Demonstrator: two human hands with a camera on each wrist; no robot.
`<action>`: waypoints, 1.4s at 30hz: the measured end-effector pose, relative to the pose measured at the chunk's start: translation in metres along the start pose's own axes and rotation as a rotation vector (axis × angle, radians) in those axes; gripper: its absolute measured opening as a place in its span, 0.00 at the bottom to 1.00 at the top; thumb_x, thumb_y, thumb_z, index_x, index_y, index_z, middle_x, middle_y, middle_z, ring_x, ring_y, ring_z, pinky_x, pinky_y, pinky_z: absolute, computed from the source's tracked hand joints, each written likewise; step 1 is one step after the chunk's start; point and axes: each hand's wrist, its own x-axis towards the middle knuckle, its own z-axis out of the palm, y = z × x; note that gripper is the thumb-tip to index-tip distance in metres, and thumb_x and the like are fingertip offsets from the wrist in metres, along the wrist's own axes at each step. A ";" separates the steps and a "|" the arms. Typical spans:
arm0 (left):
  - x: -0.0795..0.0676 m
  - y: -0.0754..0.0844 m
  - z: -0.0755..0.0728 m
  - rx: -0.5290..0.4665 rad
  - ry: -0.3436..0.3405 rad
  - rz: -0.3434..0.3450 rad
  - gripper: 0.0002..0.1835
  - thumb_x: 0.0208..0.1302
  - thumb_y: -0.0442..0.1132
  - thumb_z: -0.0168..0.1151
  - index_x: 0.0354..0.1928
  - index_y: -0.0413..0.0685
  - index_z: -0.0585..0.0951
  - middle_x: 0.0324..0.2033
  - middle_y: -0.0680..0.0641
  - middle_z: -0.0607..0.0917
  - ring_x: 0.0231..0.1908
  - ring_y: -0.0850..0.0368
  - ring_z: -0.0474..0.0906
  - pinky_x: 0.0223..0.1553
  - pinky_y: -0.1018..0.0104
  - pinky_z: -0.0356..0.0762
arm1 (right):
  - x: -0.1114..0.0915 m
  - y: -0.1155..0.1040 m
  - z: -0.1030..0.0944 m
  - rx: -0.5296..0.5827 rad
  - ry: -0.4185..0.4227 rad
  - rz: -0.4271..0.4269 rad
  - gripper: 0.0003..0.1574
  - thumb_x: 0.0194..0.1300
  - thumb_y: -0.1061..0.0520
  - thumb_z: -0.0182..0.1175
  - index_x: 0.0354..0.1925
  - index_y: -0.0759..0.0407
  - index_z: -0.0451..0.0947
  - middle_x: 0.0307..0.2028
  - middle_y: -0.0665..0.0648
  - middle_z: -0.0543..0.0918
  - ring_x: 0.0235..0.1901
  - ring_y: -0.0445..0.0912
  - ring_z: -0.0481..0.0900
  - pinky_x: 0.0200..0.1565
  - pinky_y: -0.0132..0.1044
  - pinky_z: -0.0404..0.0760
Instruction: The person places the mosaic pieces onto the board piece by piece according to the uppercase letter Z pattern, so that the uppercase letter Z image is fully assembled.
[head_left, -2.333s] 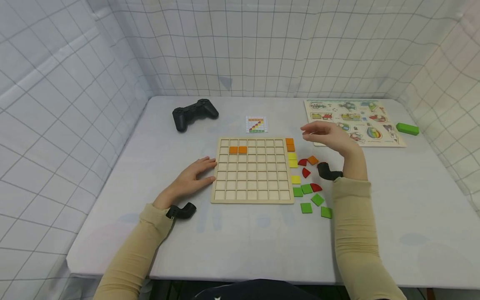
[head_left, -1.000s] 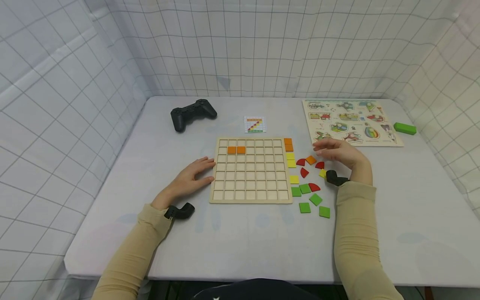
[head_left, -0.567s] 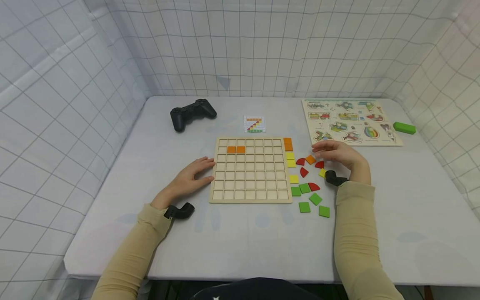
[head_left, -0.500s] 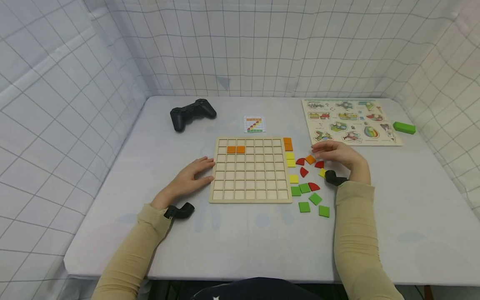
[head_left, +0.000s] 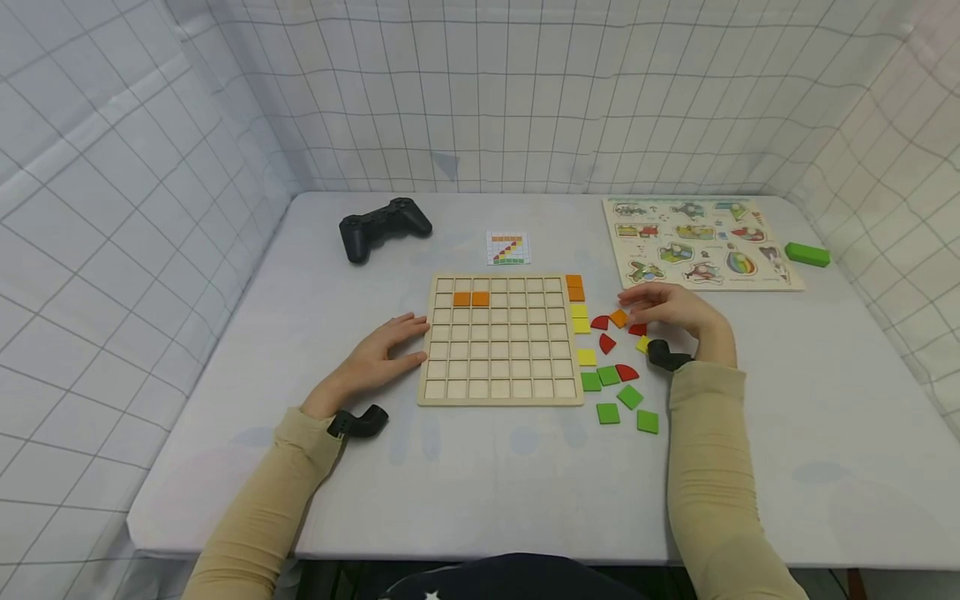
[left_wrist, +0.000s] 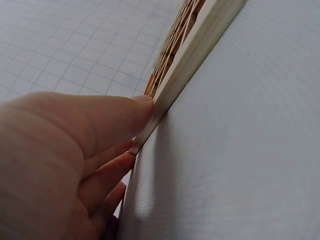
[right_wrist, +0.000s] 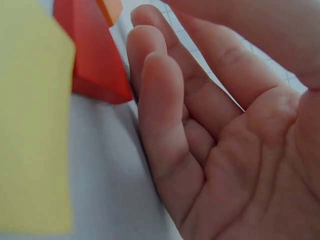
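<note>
A wooden grid board [head_left: 498, 398] lies flat, with two orange square tiles [head_left: 471, 299] side by side in its upper left cells. Against the board's left edge rest the fingers and thumb of my left hand [head_left: 382, 354]; in the left wrist view the thumb [left_wrist: 135, 110] meets the wooden side. My right hand [head_left: 671, 307], fingers loosely bent and holding nothing, hovers low beside a loose orange tile [head_left: 618, 318]. In the right wrist view its fingertips come close to a red quarter-circle tile [right_wrist: 95, 55]. A yellow tile [right_wrist: 35, 130] fills that view's left side.
Green tiles [head_left: 608, 413], further yellow tiles [head_left: 581, 318] and red tiles lie right of the board, with orange ones [head_left: 575, 287] at its upper right edge. Behind are a pattern card [head_left: 508, 248], a black game controller [head_left: 385, 227], a picture puzzle board [head_left: 697, 242] and a green block [head_left: 807, 254].
My right hand has come down and nearer over the loose tiles, then shifted slightly left toward the loose orange one. The left hand keeps its place at the board's edge.
</note>
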 end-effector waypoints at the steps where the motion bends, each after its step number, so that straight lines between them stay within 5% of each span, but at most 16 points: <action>1: 0.000 0.000 0.000 -0.001 0.000 -0.001 0.29 0.66 0.48 0.58 0.65 0.43 0.69 0.66 0.44 0.65 0.69 0.48 0.51 0.69 0.51 0.48 | 0.000 0.000 0.000 -0.009 0.001 0.003 0.31 0.60 0.58 0.65 0.60 0.64 0.69 0.54 0.61 0.75 0.42 0.40 0.76 0.40 0.32 0.76; 14: 0.000 -0.001 0.000 -0.004 -0.005 0.000 0.29 0.66 0.48 0.58 0.65 0.43 0.69 0.66 0.44 0.65 0.70 0.48 0.50 0.69 0.52 0.48 | 0.003 -0.005 0.004 -0.094 0.032 0.030 0.28 0.58 0.58 0.66 0.57 0.62 0.73 0.47 0.60 0.79 0.37 0.43 0.76 0.36 0.32 0.75; 25: 0.001 -0.002 0.001 0.003 0.001 0.005 0.28 0.66 0.47 0.58 0.65 0.42 0.69 0.66 0.44 0.66 0.69 0.48 0.51 0.69 0.52 0.47 | 0.009 -0.004 0.005 -0.154 0.042 0.034 0.26 0.58 0.60 0.65 0.56 0.61 0.75 0.50 0.60 0.78 0.42 0.47 0.72 0.43 0.33 0.72; 42: 0.000 0.001 0.000 -0.014 0.003 0.002 0.29 0.65 0.46 0.59 0.64 0.41 0.69 0.66 0.43 0.66 0.69 0.47 0.50 0.69 0.51 0.47 | 0.008 -0.006 0.007 -0.150 0.019 0.016 0.27 0.57 0.60 0.67 0.54 0.65 0.74 0.48 0.61 0.79 0.37 0.44 0.74 0.39 0.32 0.74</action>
